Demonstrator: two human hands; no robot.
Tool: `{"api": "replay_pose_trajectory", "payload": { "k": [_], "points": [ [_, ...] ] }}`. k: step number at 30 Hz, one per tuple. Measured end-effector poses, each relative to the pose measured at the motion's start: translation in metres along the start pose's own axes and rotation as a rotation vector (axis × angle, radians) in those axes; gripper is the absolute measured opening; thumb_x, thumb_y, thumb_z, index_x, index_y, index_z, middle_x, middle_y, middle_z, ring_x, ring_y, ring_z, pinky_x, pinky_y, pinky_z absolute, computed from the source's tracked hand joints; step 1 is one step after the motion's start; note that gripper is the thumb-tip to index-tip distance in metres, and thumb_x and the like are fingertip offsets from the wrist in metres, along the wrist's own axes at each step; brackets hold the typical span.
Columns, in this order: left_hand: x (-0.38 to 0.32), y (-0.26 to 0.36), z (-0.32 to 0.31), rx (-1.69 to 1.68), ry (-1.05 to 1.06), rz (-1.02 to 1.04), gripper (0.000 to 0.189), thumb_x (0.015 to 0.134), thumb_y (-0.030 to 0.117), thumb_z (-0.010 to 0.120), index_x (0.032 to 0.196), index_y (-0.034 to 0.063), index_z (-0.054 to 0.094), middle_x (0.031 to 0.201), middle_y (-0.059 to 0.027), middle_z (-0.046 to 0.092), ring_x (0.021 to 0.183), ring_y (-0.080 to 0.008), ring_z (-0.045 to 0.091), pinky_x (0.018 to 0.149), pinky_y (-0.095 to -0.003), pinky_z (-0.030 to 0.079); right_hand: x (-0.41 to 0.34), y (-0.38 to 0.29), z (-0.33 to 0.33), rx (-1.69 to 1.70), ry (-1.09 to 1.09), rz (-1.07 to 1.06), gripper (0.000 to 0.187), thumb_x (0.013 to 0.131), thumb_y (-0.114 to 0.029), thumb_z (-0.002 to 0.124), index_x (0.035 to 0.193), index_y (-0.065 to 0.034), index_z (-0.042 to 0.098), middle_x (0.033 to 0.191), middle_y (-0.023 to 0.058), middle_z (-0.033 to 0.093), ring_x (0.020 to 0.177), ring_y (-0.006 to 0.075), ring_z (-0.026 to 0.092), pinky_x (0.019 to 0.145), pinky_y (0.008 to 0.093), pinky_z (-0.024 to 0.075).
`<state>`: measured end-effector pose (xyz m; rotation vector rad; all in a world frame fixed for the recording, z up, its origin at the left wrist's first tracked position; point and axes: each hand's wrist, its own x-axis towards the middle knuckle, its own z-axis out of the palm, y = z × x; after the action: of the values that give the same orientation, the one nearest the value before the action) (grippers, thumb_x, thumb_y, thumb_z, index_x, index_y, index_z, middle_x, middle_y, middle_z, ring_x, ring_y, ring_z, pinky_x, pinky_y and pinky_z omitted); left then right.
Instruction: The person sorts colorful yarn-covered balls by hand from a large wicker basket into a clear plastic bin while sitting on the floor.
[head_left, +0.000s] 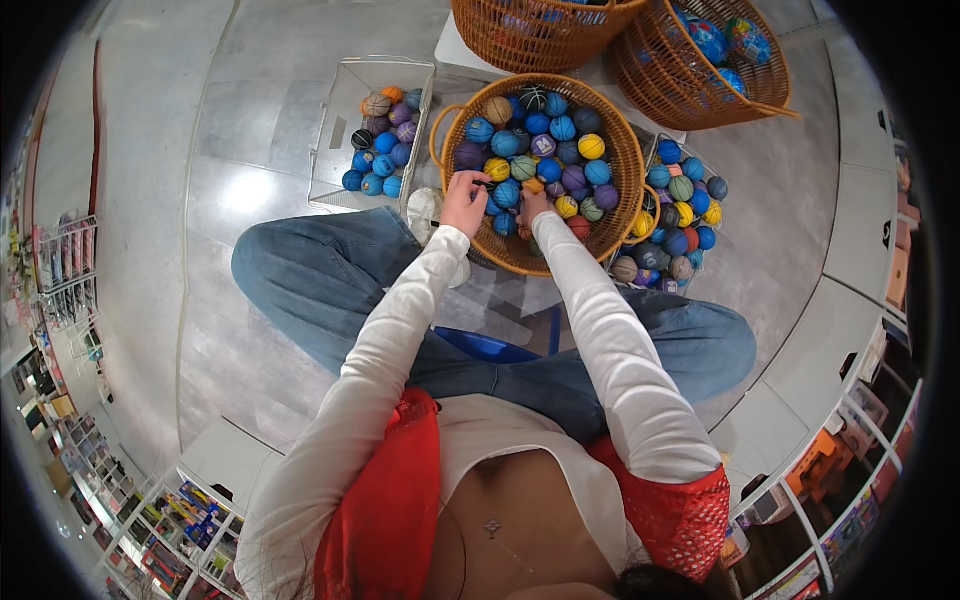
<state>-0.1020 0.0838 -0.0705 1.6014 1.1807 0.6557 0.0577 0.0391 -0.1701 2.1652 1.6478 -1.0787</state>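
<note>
A round brown wicker basket (628, 169) stands before me, filled with small basketball-patterned balls (536, 121), mostly blue with some yellow, purple and green. My right hand (534, 205) reaches in at the near side, its fingers closed about an orange ball (533, 185). At the basket's near left side is my left hand (465, 204), thumb and fingers bent over the balls. Something dark shows by its fingertips; whether it is held is unclear. A yellow ball (496, 169) lies just beyond that hand.
On the floor at left, a wire mesh basket (320, 142) holds more small balls. Others (679, 240) fill a wire container at right. Two larger wicker baskets (540, 37) stand behind, one tilted with big printed balls (706, 41). Beneath me shows a blue stool (484, 346); shelves line both sides.
</note>
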Motion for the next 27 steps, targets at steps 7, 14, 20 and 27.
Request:
{"api": "replay_pose_trajectory", "payload": {
  "k": [7,14,20,27],
  "points": [
    [-0.009,-0.005,0.016,0.184,-0.199,0.026,0.058,0.07,0.021,0.069,0.119,0.0074,0.041,0.112,-0.0171,0.04,0.098,-0.0297,0.051,0.085,-0.0341,0.043,-0.053,-0.009,-0.001,1.927,-0.315,0.211,0.038,0.081,-0.041,0.05,0.11,-0.0168,0.045,0.097,0.0042,0.058,0.086,0.0225,0.059,0.072,0.0338,0.0481],
    [-0.01,0.011,0.006,0.234,-0.172,0.144,0.059,0.07,0.019,0.068,0.121,0.0099,0.04,0.111,-0.0185,0.042,0.102,-0.0372,0.046,0.086,-0.038,0.041,-0.069,-0.034,-0.034,1.908,-0.306,-0.171,0.046,0.086,-0.05,0.039,0.112,-0.0132,0.048,0.101,0.0045,0.059,0.09,0.0167,0.058,0.079,0.0332,0.0456],
    [0.018,0.0,-0.048,0.128,0.572,0.119,0.052,0.072,0.024,0.068,0.116,0.0067,0.045,0.105,-0.0214,0.048,0.094,-0.0342,0.049,0.084,-0.038,0.04,-0.075,0.001,0.016,1.707,-0.303,0.112,0.045,0.084,-0.047,0.042,0.118,-0.0166,0.047,0.098,0.0047,0.057,0.093,0.0168,0.052,0.085,0.0317,0.0382],
    [0.022,-0.1,-0.095,-0.11,1.032,-0.499,0.053,0.071,0.027,0.066,0.117,0.0117,0.044,0.103,-0.0275,0.046,0.089,-0.0375,0.052,0.079,-0.0412,0.044,-0.065,0.013,0.041,1.675,-0.17,0.258,0.024,0.085,-0.031,0.047,0.104,-0.0186,0.054,0.083,0.0008,0.059,0.069,0.0109,0.055,0.066,0.0265,0.0426]
  ]
}}
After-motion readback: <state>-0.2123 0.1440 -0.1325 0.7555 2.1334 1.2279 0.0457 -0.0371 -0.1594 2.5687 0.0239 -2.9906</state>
